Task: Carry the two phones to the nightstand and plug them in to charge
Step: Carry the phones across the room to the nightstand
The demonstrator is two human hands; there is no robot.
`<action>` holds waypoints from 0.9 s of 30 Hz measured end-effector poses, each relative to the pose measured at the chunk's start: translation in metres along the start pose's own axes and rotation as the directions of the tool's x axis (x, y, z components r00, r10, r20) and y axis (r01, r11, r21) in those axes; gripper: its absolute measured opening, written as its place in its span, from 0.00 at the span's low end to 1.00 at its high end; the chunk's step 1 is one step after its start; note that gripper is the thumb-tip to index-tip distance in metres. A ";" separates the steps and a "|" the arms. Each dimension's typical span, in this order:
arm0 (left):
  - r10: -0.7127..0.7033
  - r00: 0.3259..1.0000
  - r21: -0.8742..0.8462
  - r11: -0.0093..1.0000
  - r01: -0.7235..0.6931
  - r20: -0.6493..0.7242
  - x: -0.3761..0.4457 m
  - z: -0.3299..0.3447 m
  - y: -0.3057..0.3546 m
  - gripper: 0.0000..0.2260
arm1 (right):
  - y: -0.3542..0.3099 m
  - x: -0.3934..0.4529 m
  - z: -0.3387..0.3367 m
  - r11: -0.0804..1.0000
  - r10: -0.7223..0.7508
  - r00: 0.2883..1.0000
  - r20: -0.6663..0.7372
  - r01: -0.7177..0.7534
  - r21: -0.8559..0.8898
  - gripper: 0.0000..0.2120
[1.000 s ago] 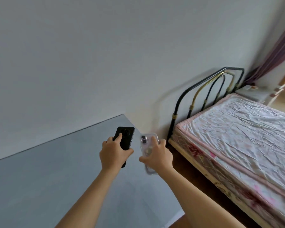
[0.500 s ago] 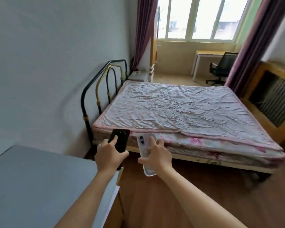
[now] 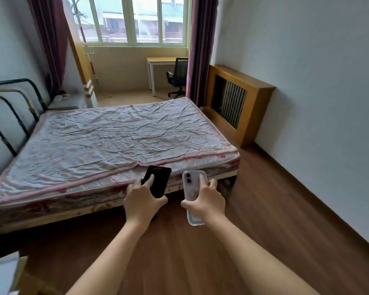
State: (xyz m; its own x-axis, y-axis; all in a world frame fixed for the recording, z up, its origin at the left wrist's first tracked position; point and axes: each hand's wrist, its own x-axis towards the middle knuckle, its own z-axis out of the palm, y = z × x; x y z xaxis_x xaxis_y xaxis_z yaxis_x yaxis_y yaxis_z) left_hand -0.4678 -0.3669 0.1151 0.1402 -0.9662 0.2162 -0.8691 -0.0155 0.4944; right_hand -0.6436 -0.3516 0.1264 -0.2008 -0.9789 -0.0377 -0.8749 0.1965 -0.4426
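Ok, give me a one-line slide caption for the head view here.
Left hand holds a black phone, right hand a clear-cased phone, facing the bed.

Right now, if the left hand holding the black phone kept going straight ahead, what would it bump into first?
Probably the near edge of the bed: the left hand and its black phone point at the mattress side, though depth is hard to judge.

Our two forearms reach into view bare from the lower edge, with no sleeve, watch or bracelet on either. Our left hand [image 3: 144, 201] and right hand [image 3: 207, 202] wear no gloves and no rings that we can make out, their nails short and unpainted where they show.
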 end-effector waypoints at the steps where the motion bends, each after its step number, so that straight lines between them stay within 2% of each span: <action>1: 0.015 1.000 -0.005 1.000 -0.015 0.019 -0.003 0.015 0.022 0.35 | 0.023 0.004 -0.010 1.000 0.023 1.000 -0.010 -0.023 -0.001 0.49; 11: 0.169 0.974 -0.039 0.985 -0.165 0.151 -0.037 0.137 0.211 0.35 | 0.220 0.014 -0.097 0.981 0.194 0.976 -0.099 -0.193 0.016 0.45; 20: 0.307 0.914 -0.083 0.952 -0.296 0.266 -0.038 0.218 0.342 0.35 | 0.353 0.027 -0.156 0.930 0.368 0.911 -0.185 -0.362 0.070 0.44; 27: 0.407 0.864 -0.149 0.913 -0.379 0.297 -0.020 0.282 0.441 0.34 | 0.444 0.067 -0.197 0.899 0.437 0.876 -0.204 -0.433 0.066 0.43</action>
State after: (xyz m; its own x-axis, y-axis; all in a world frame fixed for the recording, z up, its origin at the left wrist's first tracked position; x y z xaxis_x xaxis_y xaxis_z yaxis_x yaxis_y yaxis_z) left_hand -0.9879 -0.4268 0.0911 -0.3737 -0.9172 0.1384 -0.7759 0.3909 0.4951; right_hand -1.1320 -0.3187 0.1042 -0.6484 -0.7600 -0.0434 -0.6703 0.5970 -0.4407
